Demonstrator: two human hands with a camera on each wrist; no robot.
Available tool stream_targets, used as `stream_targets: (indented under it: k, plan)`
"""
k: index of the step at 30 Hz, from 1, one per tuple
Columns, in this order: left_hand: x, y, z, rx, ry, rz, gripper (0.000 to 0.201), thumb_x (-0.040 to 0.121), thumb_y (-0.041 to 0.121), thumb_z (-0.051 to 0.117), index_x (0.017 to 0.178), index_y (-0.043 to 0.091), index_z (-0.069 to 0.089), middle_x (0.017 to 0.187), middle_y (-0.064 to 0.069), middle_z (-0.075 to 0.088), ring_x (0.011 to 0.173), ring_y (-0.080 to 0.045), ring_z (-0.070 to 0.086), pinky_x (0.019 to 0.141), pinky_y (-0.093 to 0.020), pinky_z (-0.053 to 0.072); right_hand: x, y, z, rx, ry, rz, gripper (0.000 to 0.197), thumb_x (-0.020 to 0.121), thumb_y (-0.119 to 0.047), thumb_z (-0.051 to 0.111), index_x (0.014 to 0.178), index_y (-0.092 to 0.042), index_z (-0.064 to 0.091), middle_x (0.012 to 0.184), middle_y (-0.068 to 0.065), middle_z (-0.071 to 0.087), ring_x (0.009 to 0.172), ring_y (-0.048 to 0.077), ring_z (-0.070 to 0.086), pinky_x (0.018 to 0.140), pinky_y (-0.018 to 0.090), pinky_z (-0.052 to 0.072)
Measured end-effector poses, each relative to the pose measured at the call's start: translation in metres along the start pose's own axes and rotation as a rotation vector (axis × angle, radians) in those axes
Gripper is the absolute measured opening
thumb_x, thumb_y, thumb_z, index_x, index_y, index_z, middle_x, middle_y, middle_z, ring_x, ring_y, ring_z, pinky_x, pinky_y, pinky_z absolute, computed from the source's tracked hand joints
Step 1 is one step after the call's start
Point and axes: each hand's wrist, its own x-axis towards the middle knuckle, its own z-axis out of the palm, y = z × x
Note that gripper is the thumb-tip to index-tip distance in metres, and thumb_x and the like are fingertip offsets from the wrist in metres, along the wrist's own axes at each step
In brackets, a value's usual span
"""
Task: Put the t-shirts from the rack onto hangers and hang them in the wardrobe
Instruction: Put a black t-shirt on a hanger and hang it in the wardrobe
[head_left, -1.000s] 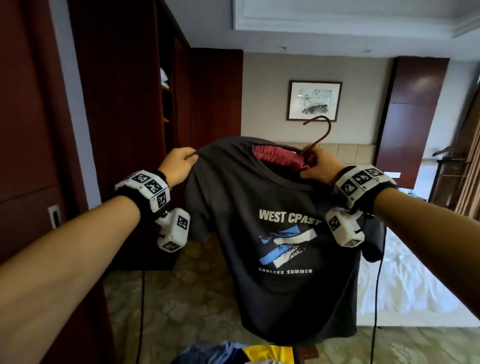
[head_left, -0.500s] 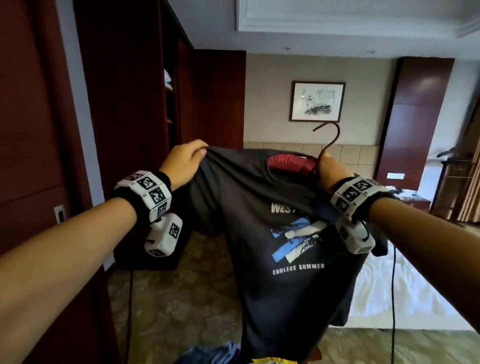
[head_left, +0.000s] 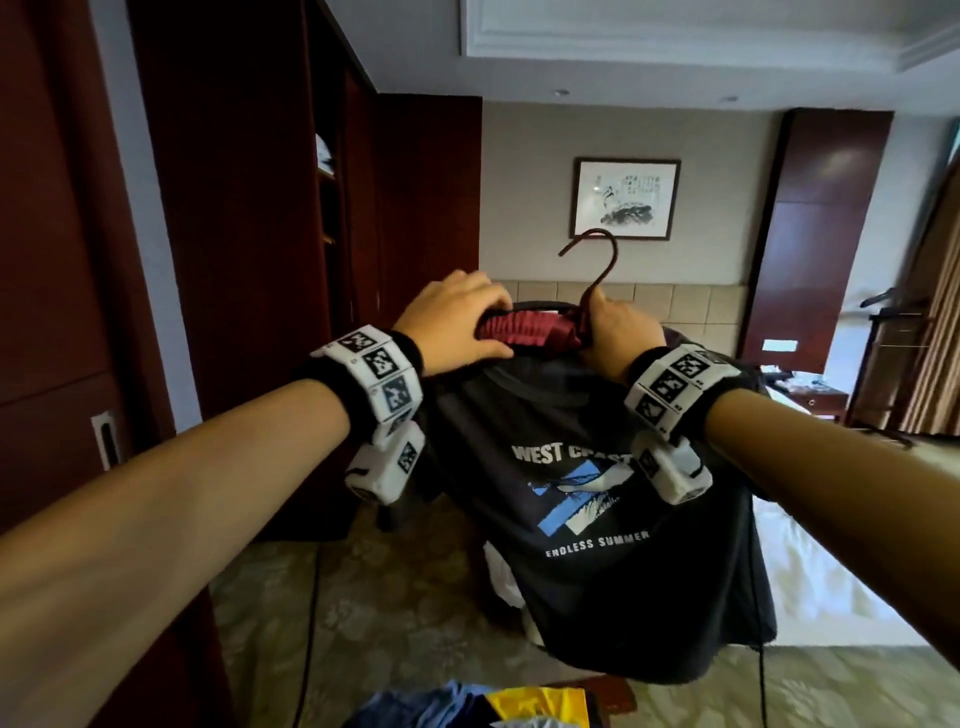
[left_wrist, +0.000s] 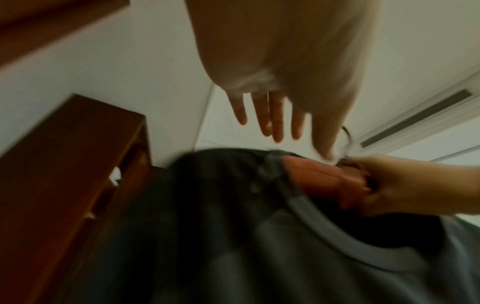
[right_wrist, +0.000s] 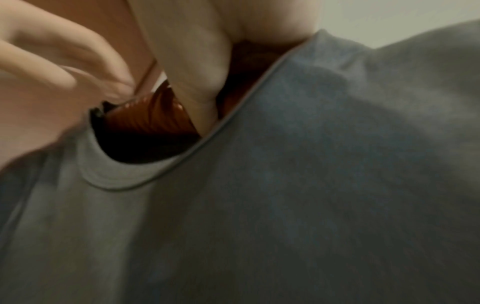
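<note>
Fingers of the right hand (head_left: 615, 332) curl around the base of the red padded hanger (head_left: 524, 332) at its hook, holding it up with the dark t-shirt (head_left: 597, 545) draped from it in mid-air. The left hand (head_left: 457, 325) lies over the hanger's padded arm at the collar, its fingers nearly straight in the left wrist view. Wardrobe (head_left: 249, 234) stands to the left, apart from the shirt.

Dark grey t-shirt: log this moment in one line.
dark grey t-shirt: hanging on red padded hanger | left hand: open over collar | right hand: grips hanger | unhung
</note>
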Motion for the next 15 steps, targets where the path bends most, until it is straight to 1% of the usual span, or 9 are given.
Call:
stream_targets:
  k: [2, 6, 8, 10, 12, 13, 14, 15]
  plan:
    - [0.009, 0.012, 0.007, 0.066, 0.0, 0.013, 0.051, 0.078, 0.045, 0.069, 0.119, 0.02, 0.053, 0.121, 0.0, 0.05, 0.114, -0.019, 0.044, 0.094, -0.033, 0.033, -0.002, -0.006, -0.002, -0.016, -0.014, -0.014, 0.052, 0.082, -0.027, 0.067, 0.121, -0.007, 0.04, 0.116, 0.014, 0.06, 0.107, 0.032, 0.057, 0.089, 0.043, 0.045]
    - [0.018, 0.024, 0.016, 0.232, 0.054, 0.089, 0.056, 0.078, 0.042, 0.068, 0.126, 0.019, 0.05, 0.121, -0.002, 0.049, 0.113, -0.022, 0.042, 0.09, -0.034, 0.033, -0.003, -0.013, -0.006, 0.031, -0.037, -0.033, 0.048, 0.081, -0.027, 0.066, 0.118, -0.007, 0.043, 0.114, 0.013, 0.061, 0.104, 0.031, 0.058, 0.086, 0.04, 0.046]
    - [0.021, 0.029, 0.018, 0.33, 0.039, 0.11, 0.052, 0.079, 0.038, 0.067, 0.125, 0.016, 0.051, 0.121, -0.003, 0.051, 0.113, -0.024, 0.042, 0.088, -0.034, 0.033, -0.005, -0.017, -0.009, 0.068, -0.038, -0.057, 0.048, 0.081, -0.028, 0.066, 0.118, -0.006, 0.044, 0.112, 0.013, 0.062, 0.101, 0.03, 0.059, 0.082, 0.036, 0.046]
    - [0.023, 0.031, 0.019, 0.381, 0.04, 0.111, 0.042, 0.082, 0.031, 0.063, 0.119, 0.015, 0.053, 0.116, -0.003, 0.056, 0.112, -0.025, 0.043, 0.087, -0.035, 0.032, -0.006, -0.019, -0.011, 0.095, -0.046, -0.069, 0.048, 0.082, -0.028, 0.066, 0.118, -0.006, 0.044, 0.112, 0.012, 0.062, 0.101, 0.029, 0.059, 0.08, 0.033, 0.044]
    - [0.024, 0.03, 0.018, 0.389, 0.038, 0.09, 0.031, 0.085, 0.028, 0.059, 0.114, 0.018, 0.055, 0.109, -0.001, 0.061, 0.107, -0.025, 0.049, 0.087, -0.035, 0.032, -0.006, -0.015, -0.012, 0.167, -0.108, -0.079, 0.058, 0.079, -0.031, 0.071, 0.122, -0.007, 0.043, 0.116, 0.011, 0.06, 0.104, 0.028, 0.058, 0.085, 0.034, 0.045]
    - [0.024, 0.029, 0.017, 0.38, 0.027, 0.071, 0.028, 0.086, 0.029, 0.057, 0.112, 0.019, 0.055, 0.106, -0.001, 0.063, 0.104, -0.025, 0.052, 0.087, -0.035, 0.032, -0.007, -0.01, -0.013, 0.232, -0.158, -0.079, 0.066, 0.077, -0.036, 0.073, 0.126, -0.009, 0.041, 0.119, 0.01, 0.059, 0.107, 0.027, 0.057, 0.09, 0.034, 0.045]
    - [0.024, 0.028, 0.016, 0.368, 0.017, 0.049, 0.025, 0.087, 0.027, 0.055, 0.111, 0.019, 0.054, 0.104, -0.001, 0.064, 0.101, -0.026, 0.055, 0.088, -0.035, 0.033, -0.009, -0.004, -0.013, 0.307, -0.202, -0.074, 0.07, 0.077, -0.043, 0.072, 0.13, -0.01, 0.04, 0.122, 0.009, 0.058, 0.11, 0.026, 0.056, 0.094, 0.035, 0.044]
    - [0.024, 0.026, 0.015, 0.362, 0.013, 0.029, 0.024, 0.087, 0.025, 0.054, 0.111, 0.019, 0.054, 0.103, -0.002, 0.065, 0.098, -0.026, 0.058, 0.088, -0.035, 0.034, -0.009, 0.003, -0.013, 0.375, -0.226, -0.053, 0.07, 0.08, -0.048, 0.067, 0.133, -0.012, 0.04, 0.122, 0.008, 0.057, 0.11, 0.025, 0.056, 0.097, 0.036, 0.044]
